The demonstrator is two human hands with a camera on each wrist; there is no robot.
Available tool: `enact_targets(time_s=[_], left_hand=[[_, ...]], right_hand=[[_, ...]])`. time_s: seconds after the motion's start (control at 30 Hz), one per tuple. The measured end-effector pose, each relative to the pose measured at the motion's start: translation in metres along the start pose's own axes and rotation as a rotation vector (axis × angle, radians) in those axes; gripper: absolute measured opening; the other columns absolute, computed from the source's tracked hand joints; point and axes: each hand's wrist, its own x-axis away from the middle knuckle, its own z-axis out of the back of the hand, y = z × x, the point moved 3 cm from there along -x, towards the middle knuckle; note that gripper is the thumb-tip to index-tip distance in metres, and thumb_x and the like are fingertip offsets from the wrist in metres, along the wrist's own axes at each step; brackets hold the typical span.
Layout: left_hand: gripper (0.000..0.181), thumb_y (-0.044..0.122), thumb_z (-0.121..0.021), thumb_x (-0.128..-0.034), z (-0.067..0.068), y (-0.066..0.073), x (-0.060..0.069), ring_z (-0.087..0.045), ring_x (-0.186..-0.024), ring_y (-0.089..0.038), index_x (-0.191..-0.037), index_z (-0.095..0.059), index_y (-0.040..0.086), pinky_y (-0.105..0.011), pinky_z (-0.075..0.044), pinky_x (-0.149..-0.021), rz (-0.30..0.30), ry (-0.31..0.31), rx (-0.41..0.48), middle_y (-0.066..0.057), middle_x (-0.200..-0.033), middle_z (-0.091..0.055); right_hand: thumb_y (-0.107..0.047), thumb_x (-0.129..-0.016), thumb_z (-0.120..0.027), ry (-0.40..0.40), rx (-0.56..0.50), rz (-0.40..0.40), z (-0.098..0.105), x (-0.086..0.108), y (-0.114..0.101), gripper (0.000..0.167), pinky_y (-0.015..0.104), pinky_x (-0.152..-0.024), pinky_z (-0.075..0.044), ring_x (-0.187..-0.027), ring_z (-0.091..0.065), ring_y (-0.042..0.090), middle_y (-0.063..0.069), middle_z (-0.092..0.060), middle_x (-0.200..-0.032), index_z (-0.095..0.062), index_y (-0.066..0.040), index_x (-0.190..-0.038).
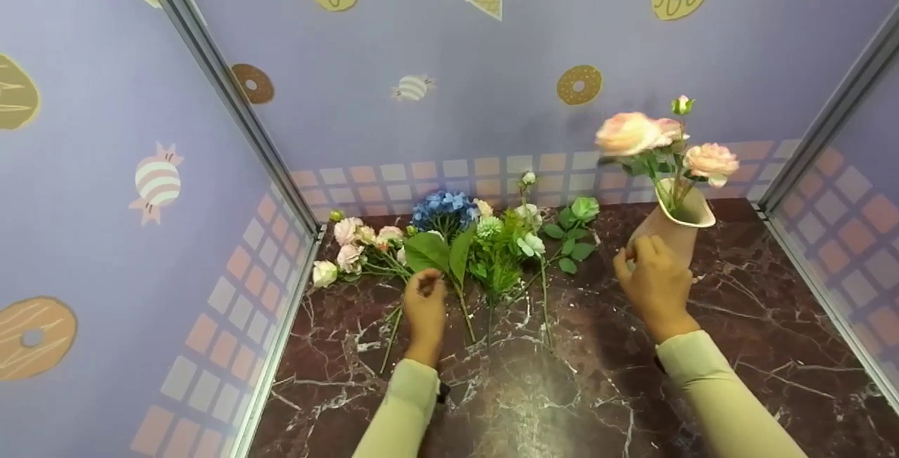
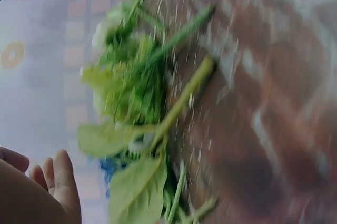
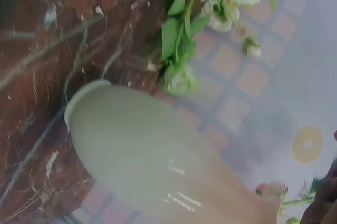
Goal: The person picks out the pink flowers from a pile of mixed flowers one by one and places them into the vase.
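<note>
A pale pink-to-white vase (image 1: 664, 233) stands at the right, with pink roses (image 1: 711, 161) and a small bud rising from its mouth. My right hand (image 1: 657, 286) is in front of the vase, fingers loosely bent, nothing visible in them; whether it touches the vase cannot be told. In the right wrist view only a dark part of that hand (image 3: 322, 197) shows, beside the vase mouth. My left hand (image 1: 425, 314) hovers by a broad-leaved green stem (image 1: 460, 296), its fingers loosely bent and holding nothing visible. The left wrist view shows its fingers (image 2: 64, 179) apart from the leaves.
Along the back wall lie a blue hydrangea (image 1: 444, 211), pale pink flowers (image 1: 348, 232), a green fern-like sprig (image 1: 497, 268) and a pale green rose stem (image 1: 584, 208). They rest on a dark red marbled tabletop (image 1: 534, 402). Printed panels (image 1: 435, 121) enclose the left, back and right.
</note>
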Motion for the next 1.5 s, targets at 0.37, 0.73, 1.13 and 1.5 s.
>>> enact_targets(time_s=[0.37, 0.73, 1.13, 1.5], left_hand=[[0.058, 0.026, -0.075, -0.0999, 0.045, -0.136, -0.128, -0.074, -0.132, -0.041, -0.150, -0.067, -0.002, -0.052, -0.059, -0.114, 0.290, -0.019, -0.356, -0.023, -0.137, -0.079], [0.053, 0.028, -0.076, -0.1079, 0.038, -0.119, -0.125, -0.077, -0.109, -0.040, -0.154, -0.064, 0.005, -0.053, -0.066, -0.089, 0.347, -0.140, -0.478, -0.026, -0.149, -0.071], [0.042, 0.040, -0.085, -0.0987, 0.041, -0.114, -0.149, -0.067, -0.072, -0.030, -0.071, -0.068, 0.013, -0.050, -0.057, -0.069, 0.260, -0.093, -0.711, -0.007, -0.072, -0.070], [0.055, 0.027, -0.070, -0.1012, 0.042, -0.120, -0.149, -0.072, -0.122, -0.054, -0.145, -0.060, -0.005, -0.060, -0.061, -0.105, 0.275, -0.103, -0.647, -0.036, -0.138, -0.072]], right_hand=[[-0.005, -0.089, -0.082, -0.151, -0.084, 0.083, -0.010, 0.031, -0.014, 0.023, 0.055, -0.049, -0.049, -0.056, -0.060, 0.035, 0.012, -0.063, -0.073, -0.060, -0.008, -0.081], [-0.007, -0.086, -0.087, -0.351, -0.099, 0.146, -0.029, 0.071, -0.053, 0.027, 0.040, -0.051, -0.053, -0.056, -0.054, 0.014, -0.001, -0.063, -0.075, -0.062, -0.015, -0.082], [-0.010, -0.078, -0.090, -0.244, -0.114, 0.251, -0.027, 0.087, -0.088, 0.036, 0.029, -0.046, -0.039, -0.052, -0.044, 0.007, -0.007, -0.054, -0.073, -0.056, -0.020, -0.078], [-0.012, -0.076, -0.092, -0.274, -0.102, 0.241, -0.031, 0.098, -0.092, 0.038, 0.028, -0.048, -0.039, -0.053, -0.048, 0.008, -0.007, -0.055, -0.074, -0.055, -0.020, -0.078]])
